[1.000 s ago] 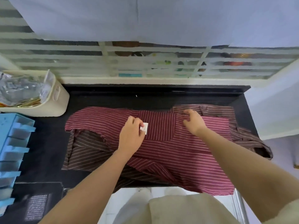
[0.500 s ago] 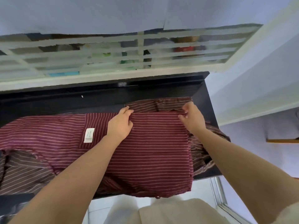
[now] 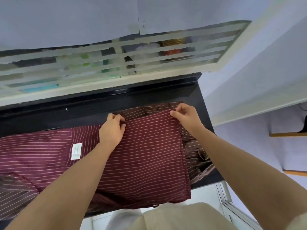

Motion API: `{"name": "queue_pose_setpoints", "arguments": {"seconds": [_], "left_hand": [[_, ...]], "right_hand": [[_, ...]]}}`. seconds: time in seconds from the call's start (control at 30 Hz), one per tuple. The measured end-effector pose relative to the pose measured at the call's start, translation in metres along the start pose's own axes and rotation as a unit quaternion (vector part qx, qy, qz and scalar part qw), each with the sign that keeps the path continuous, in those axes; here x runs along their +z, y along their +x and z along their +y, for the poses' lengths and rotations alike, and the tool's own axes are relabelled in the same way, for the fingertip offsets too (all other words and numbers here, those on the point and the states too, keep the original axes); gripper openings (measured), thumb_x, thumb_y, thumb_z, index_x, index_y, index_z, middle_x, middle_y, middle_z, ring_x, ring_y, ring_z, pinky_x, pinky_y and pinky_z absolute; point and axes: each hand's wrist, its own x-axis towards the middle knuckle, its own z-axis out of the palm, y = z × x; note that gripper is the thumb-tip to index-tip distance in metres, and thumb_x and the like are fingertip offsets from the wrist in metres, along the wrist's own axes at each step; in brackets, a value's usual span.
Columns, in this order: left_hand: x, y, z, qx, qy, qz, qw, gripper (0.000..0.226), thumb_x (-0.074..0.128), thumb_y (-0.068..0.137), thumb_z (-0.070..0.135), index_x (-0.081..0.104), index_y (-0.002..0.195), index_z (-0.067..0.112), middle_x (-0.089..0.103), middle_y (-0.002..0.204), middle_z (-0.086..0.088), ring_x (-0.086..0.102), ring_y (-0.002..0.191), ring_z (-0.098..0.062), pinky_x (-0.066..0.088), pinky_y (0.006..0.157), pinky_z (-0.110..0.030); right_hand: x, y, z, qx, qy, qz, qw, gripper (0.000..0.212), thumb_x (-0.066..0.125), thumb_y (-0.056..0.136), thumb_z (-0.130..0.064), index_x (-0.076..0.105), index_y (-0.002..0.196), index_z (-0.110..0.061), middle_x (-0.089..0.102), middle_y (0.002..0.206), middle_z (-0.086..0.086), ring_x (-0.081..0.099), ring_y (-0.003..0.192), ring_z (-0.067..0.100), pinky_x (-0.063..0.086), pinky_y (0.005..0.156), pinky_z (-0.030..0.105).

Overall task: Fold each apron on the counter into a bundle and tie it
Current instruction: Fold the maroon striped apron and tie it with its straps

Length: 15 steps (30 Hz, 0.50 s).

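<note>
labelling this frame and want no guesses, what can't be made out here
Head view only.
- maroon apron: left end cut off by the frame edge.
- brown striped cloth: mostly under the maroon apron; separate apron or not, unclear.
- white label: print too small to read.
- items behind the slats: blurred, half hidden.

The apron (image 3: 146,146) is coloured deep maroon and crossed by thin pale pink stripes. The crumpled fabric (image 3: 197,161) is coloured brown and lined with pale stripes. The label (image 3: 76,151) is printed grey on white. The counter (image 3: 99,103) is finished in black, the wall (image 3: 269,60) is painted pale lilac, and the trousers (image 3: 182,216) are coloured beige.
</note>
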Motion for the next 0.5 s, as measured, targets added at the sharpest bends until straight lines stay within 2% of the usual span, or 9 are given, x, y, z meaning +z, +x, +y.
{"name": "queue_pose_setpoints", "arguments": {"seconds": [0.07, 0.17, 0.27, 0.33, 0.43, 0.5], "left_hand": [[-0.001, 0.004, -0.002, -0.021, -0.007, -0.01, 1.0, 0.022, 0.061, 0.095, 0.027, 0.061, 0.115, 0.019, 0.053, 0.121, -0.005, 0.061, 0.09, -0.022, 0.053, 0.077, -0.037], [-0.004, 0.009, -0.003, -0.027, 0.001, -0.019, 0.999, 0.022, 0.062, 0.094, 0.025, 0.065, 0.114, 0.017, 0.056, 0.115, -0.008, 0.061, 0.098, -0.027, 0.051, 0.08, -0.039], [-0.008, 0.012, 0.001, -0.027, -0.045, 0.073, 0.996, 0.016, 0.059, 0.096, 0.019, 0.068, 0.107, 0.011, 0.056, 0.111, -0.012, 0.062, 0.086, -0.029, 0.048, 0.075, -0.037], [-0.012, 0.012, 0.008, -0.059, -0.094, 0.127, 0.986, 0.016, 0.056, 0.097, 0.016, 0.064, 0.11, 0.009, 0.051, 0.117, -0.013, 0.057, 0.08, -0.022, 0.046, 0.077, -0.031], [-0.01, 0.005, 0.019, -0.059, -0.12, 0.132, 0.982, 0.027, 0.058, 0.095, 0.012, 0.054, 0.122, 0.01, 0.039, 0.129, -0.015, 0.057, 0.076, -0.021, 0.046, 0.076, -0.028], [-0.005, -0.002, 0.024, -0.046, -0.107, 0.111, 0.987, 0.032, 0.059, 0.094, 0.013, 0.052, 0.125, 0.013, 0.038, 0.129, -0.014, 0.06, 0.072, -0.021, 0.051, 0.072, -0.03]], "right_hand": [[0.002, 0.008, -0.006, 0.035, -0.019, -0.03, 0.999, 0.018, 0.062, 0.095, -0.029, 0.057, 0.083, -0.017, 0.068, 0.093, 0.003, 0.067, 0.089, 0.018, 0.054, 0.079, 0.024], [0.003, 0.019, -0.01, 0.059, -0.053, -0.05, 0.996, 0.018, 0.059, 0.096, -0.031, 0.06, 0.087, -0.016, 0.069, 0.092, 0.004, 0.066, 0.088, 0.018, 0.052, 0.077, 0.026], [-0.001, 0.031, -0.025, 0.018, -0.038, -0.003, 0.999, 0.021, 0.052, 0.1, -0.029, 0.065, 0.101, -0.013, 0.069, 0.093, 0.002, 0.065, 0.086, 0.016, 0.052, 0.079, 0.029], [-0.002, 0.036, -0.032, 0.013, -0.006, -0.001, 1.0, 0.023, 0.048, 0.102, -0.027, 0.065, 0.11, -0.014, 0.068, 0.097, 0.0, 0.064, 0.088, 0.013, 0.052, 0.081, 0.027], [0.0, 0.033, -0.025, 0.052, -0.009, -0.058, 0.997, 0.03, 0.054, 0.099, -0.032, 0.063, 0.12, -0.013, 0.069, 0.107, 0.0, 0.065, 0.096, 0.014, 0.052, 0.086, 0.027], [-0.001, 0.023, -0.014, 0.083, -0.037, -0.073, 0.993, 0.04, 0.062, 0.094, -0.035, 0.062, 0.126, -0.011, 0.069, 0.114, 0.003, 0.067, 0.101, 0.019, 0.054, 0.091, 0.031]]}}
